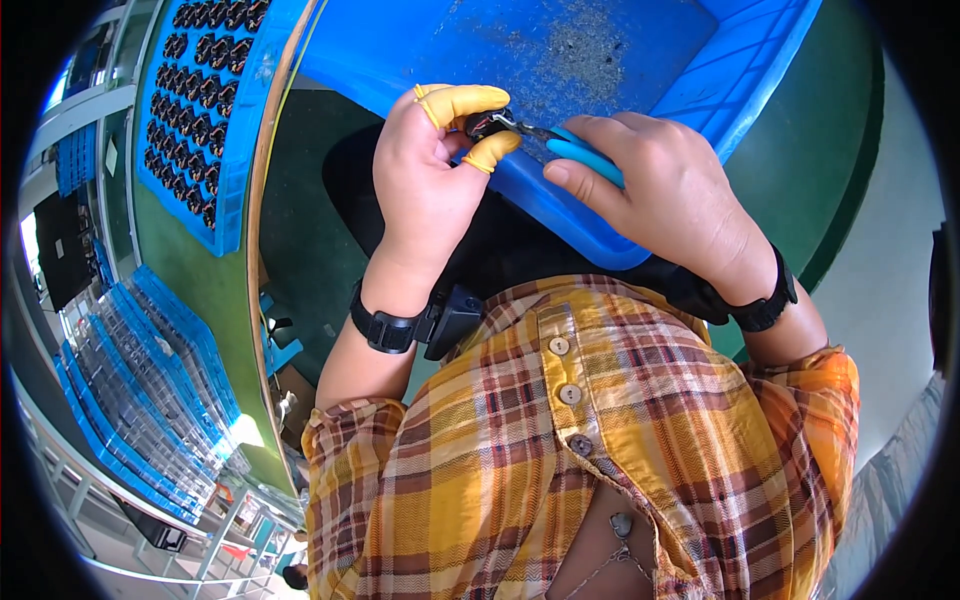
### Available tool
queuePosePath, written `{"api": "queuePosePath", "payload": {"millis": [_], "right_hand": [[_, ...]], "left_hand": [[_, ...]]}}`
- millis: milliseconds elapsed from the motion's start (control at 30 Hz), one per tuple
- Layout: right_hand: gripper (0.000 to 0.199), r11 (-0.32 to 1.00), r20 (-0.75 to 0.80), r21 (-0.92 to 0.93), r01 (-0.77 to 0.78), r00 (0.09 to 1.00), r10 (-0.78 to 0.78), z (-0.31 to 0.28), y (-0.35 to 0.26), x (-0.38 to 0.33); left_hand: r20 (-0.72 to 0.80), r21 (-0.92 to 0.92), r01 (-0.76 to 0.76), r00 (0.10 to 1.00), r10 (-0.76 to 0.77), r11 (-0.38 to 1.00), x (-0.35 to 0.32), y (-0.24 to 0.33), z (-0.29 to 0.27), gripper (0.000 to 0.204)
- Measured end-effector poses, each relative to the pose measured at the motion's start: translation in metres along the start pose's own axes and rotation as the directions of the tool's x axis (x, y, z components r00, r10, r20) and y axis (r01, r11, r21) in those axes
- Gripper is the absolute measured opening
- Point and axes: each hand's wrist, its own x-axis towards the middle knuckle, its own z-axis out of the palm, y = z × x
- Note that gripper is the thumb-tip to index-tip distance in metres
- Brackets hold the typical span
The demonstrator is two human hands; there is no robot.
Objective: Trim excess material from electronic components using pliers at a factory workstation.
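Note:
My left hand [432,160], with yellow finger cots on its thumb and forefinger, pinches a small dark part with coppery and reddish bits, apparently a wound coil component [484,124]. Closed around the blue handles of a pair of pliers or cutters [585,158] is my right hand [665,180]. The tool's metal jaws meet the component's near side, where a thin light piece sticks out. Whether the jaws are fully closed is too small to tell. Both hands are above the near edge of a large blue bin [480,50].
Small clippings [590,50] are scattered over the bin's floor. To the left, a blue tray [222,190] holding rows of similar dark components lies on a green bench [200,268]. Stacked blue and clear trays [150,390] stand nearer on that side.

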Motion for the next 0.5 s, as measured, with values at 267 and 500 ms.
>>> {"api": "queuePosePath", "payload": {"millis": [267, 500], "right_hand": [[0.039, 0.999, 0.019, 0.043, -0.004, 1.0, 0.003, 0.0008, 0.0003, -0.0004], [0.039, 0.998, 0.013, 0.064, -0.003, 1.0, 0.002, 0.0015, -0.0006, -0.0013]], "left_hand": [[0.053, 0.052, -0.031, 0.998, 0.028, 0.998, -0.0015, 0.0045, -0.0021, 0.038], [0.098, 0.188, -0.196, 0.979, 0.18, 0.962, -0.0017, -0.0002, -0.0049, 0.037]]}}
